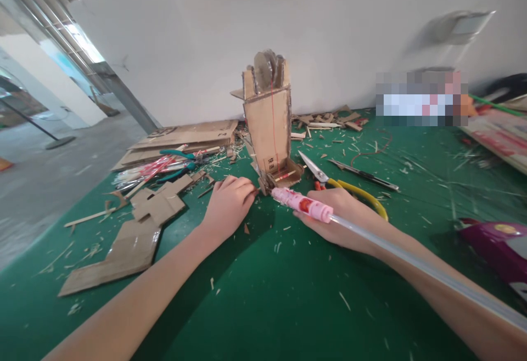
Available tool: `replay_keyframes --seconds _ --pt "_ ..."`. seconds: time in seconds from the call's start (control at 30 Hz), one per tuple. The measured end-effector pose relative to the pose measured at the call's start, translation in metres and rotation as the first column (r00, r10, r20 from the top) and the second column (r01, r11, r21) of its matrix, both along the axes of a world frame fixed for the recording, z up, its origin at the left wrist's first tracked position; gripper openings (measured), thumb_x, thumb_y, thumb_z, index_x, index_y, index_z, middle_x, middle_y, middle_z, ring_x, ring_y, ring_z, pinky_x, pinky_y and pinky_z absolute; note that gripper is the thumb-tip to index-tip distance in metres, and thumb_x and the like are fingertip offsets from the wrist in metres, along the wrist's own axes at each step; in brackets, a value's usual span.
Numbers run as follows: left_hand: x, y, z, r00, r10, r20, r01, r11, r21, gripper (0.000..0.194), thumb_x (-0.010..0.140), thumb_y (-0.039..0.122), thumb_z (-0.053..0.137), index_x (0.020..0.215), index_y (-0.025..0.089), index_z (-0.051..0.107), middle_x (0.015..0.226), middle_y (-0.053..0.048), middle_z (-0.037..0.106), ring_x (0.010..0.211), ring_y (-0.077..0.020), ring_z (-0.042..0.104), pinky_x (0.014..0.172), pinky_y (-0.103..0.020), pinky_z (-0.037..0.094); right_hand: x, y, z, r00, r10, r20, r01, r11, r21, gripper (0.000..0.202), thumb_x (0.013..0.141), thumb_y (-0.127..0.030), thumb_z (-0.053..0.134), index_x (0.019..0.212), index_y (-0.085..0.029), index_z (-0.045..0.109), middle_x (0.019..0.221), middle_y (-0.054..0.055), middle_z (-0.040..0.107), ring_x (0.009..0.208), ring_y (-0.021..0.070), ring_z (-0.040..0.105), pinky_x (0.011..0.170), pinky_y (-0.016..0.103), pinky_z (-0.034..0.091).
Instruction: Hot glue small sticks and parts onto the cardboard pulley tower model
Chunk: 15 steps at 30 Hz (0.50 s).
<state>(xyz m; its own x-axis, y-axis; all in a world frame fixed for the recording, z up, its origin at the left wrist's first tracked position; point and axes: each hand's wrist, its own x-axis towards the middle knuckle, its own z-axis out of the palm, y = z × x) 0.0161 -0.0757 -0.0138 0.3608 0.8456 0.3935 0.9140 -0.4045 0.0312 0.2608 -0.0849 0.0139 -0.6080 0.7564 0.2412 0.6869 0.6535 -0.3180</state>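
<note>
A tall cardboard model stands upright on the green table, with round discs at its top. A red string runs down its front to a small open cardboard tray. My left hand is closed, its fingertips at the model's lower left corner; what they pinch is mostly hidden. My right hand is wrapped round a pink glue gun, whose handle is hidden. A long clear glue stick trails from its back. The gun's tip points at the model's base.
Scissors with yellow handles and a utility knife lie beyond my right hand. Cut cardboard, teal-handled pliers and wrapped sticks are on the left. A purple object sits at right. Scraps litter the table.
</note>
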Motion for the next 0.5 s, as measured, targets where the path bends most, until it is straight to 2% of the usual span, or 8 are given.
replay_keyframes --seconds 0.27,0.5 --pt "0.0016 -0.0073 0.0052 0.976 -0.130 -0.177 0.140 0.989 0.043 0.028 0.096 0.032 0.041 0.079 0.018 0.060 0.086 -0.002 0.064 0.093 -0.0202 0.052 0.075 -0.035 0.033 0.0001 -0.0010 0.0033 1.000 -0.010 -0.005 0.010 0.999 -0.035 0.031 0.088 -0.032 0.041 0.059 -0.021 0.033 0.055 0.000 0.049 0.048 0.0102 0.044 0.048 0.027 0.026" --pt "0.0053 -0.0084 0.0080 0.959 -0.104 -0.264 0.141 0.983 0.122 0.031 0.097 0.029 0.037 0.077 0.016 0.057 0.080 -0.003 0.063 0.082 -0.0186 0.053 0.070 -0.034 0.031 0.0006 -0.0014 0.0033 1.000 -0.009 -0.005 0.009 1.000 -0.028 0.030 0.087 -0.033 0.040 0.060 -0.021 0.034 0.056 0.001 0.049 0.049 0.0103 0.044 0.049 0.027 0.025"
